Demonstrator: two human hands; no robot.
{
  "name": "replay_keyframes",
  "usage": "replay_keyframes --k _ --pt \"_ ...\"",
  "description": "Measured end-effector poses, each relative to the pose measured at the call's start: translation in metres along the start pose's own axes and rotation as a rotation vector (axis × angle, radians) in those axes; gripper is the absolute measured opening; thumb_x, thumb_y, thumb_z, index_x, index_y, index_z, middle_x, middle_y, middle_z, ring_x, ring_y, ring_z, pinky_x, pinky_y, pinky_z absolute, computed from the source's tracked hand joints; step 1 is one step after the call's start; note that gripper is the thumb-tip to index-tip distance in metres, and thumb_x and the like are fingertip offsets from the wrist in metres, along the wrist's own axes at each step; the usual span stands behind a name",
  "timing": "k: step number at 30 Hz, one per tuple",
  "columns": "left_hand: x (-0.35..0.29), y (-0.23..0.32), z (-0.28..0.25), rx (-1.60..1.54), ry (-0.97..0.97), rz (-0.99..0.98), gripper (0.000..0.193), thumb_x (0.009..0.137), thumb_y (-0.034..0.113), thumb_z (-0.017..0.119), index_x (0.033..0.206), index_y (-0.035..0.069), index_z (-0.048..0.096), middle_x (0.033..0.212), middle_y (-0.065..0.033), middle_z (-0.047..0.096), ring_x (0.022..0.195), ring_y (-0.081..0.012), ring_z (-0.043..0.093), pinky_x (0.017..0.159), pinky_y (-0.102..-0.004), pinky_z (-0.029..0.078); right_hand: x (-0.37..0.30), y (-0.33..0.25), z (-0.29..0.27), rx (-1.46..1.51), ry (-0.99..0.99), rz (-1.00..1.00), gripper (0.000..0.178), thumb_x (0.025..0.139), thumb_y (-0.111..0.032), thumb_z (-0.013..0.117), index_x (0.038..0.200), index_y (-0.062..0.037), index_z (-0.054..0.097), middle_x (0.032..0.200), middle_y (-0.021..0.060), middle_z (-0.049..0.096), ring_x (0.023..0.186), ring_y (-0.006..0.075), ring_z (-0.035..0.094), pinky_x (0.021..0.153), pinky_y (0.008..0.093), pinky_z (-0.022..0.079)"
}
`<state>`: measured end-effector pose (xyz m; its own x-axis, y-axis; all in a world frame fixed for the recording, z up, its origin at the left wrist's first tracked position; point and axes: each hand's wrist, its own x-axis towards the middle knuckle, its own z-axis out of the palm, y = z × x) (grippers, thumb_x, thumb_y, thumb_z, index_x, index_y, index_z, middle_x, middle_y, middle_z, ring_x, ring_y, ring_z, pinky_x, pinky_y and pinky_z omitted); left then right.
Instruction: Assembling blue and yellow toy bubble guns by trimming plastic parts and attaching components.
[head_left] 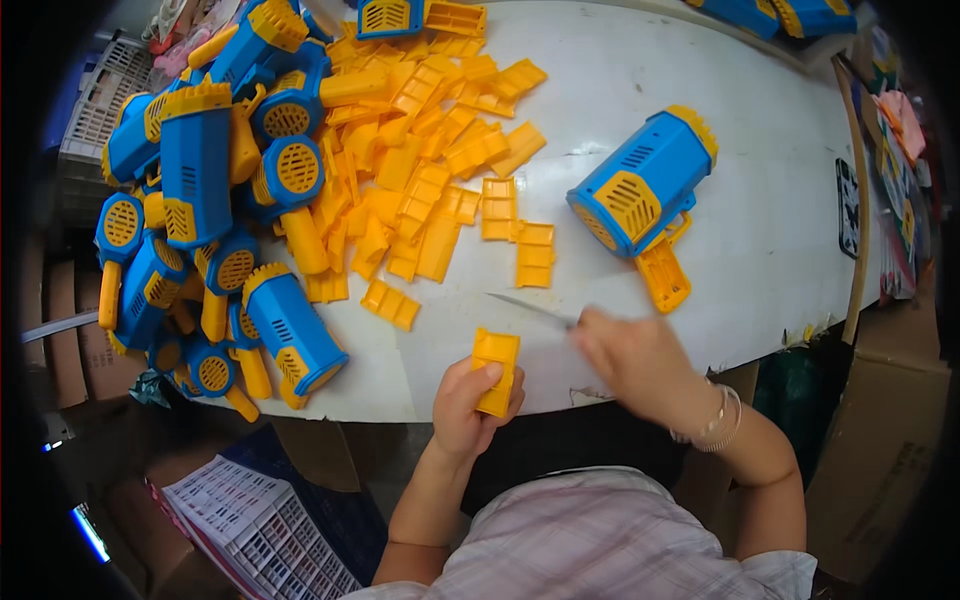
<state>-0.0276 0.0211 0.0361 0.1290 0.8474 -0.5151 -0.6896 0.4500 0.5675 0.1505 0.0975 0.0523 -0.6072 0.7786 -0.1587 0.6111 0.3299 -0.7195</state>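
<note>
One blue-and-yellow toy gun [640, 190] lies apart; roughly a dozen more are piled [215, 200], among dozens of yellow covers [420, 150].

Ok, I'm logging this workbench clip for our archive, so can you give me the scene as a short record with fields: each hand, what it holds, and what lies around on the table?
left hand: left hand grips a yellow plastic cover upright at the near table edge
right hand: right hand, motion-blurred, holds a thin metal blade pointing left
table: white table
lone toy: one blue-and-yellow toy gun lies on its side, right of centre
loose parts: heap of yellow covers mid-table
finished pile: stacked blue-and-yellow toys at left
below: printed sheet near the floor
</note>
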Motion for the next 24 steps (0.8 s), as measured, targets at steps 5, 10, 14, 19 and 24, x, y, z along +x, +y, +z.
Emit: replay_keyframes --k 5,10,14,19,24 --pt "0.002 -0.001 -0.005 -0.114 -0.040 -0.043 0.025 0.085 0.021 0.042 0.069 0.002 0.042 0.052 -0.0028 0.034 0.038 -0.0080 0.027 0.036 -0.0216 0.022 0.000 0.003 0.006 -0.047 0.011 -0.079 0.016 0.083 -0.018 0.056 0.075 -0.0072 0.047 0.052 0.0126 0.048 0.048 0.0301 0.053 0.042 0.0375 0.041" --pt "0.003 -0.002 0.000 -0.126 0.009 -0.074 0.025 0.083 0.019 0.045 0.063 0.005 0.040 0.049 -0.0005 0.030 0.039 -0.0070 0.023 0.031 -0.0183 0.020 -0.008 -0.005 0.013 -0.064 -0.017 -0.151 0.017 0.083 -0.019 0.055 0.076 -0.0069 0.046 0.052 0.0116 0.049 0.048 0.0301 0.053 0.042 0.0376 0.042" --pt "0.006 -0.004 -0.002 -0.132 -0.003 -0.071 0.022 0.083 0.018 0.045 0.067 0.004 0.041 0.049 -0.0006 0.031 0.040 -0.0074 0.024 0.031 -0.0182 0.020 -0.011 -0.004 0.011 -0.004 -0.012 -0.100 0.018 0.084 -0.020 0.054 0.075 -0.0069 0.045 0.052 0.0123 0.049 0.048 0.0316 0.053 0.042 0.0384 0.041" --pt "0.006 0.000 0.000 -0.160 -0.023 -0.075 0.019 0.083 0.017 0.046 0.070 0.003 0.041 0.049 -0.0009 0.031 0.041 -0.0073 0.025 0.031 -0.0180 0.021 0.002 0.012 0.006 -0.004 0.096 -0.008 0.019 0.083 -0.019 0.056 0.075 -0.0065 0.045 0.051 0.0132 0.049 0.048 0.0326 0.053 0.042 0.0392 0.041" --pt "0.005 -0.004 -0.001 -0.231 0.002 -0.105 0.020 0.084 0.016 0.045 0.069 0.003 0.041 0.049 -0.0010 0.031 0.040 -0.0075 0.024 0.031 -0.0180 0.021 0.001 0.009 0.009 -0.010 0.041 -0.056 0.018 0.084 -0.019 0.054 0.075 -0.0063 0.045 0.052 0.0139 0.048 0.048 0.0326 0.052 0.042 0.0392 0.041"
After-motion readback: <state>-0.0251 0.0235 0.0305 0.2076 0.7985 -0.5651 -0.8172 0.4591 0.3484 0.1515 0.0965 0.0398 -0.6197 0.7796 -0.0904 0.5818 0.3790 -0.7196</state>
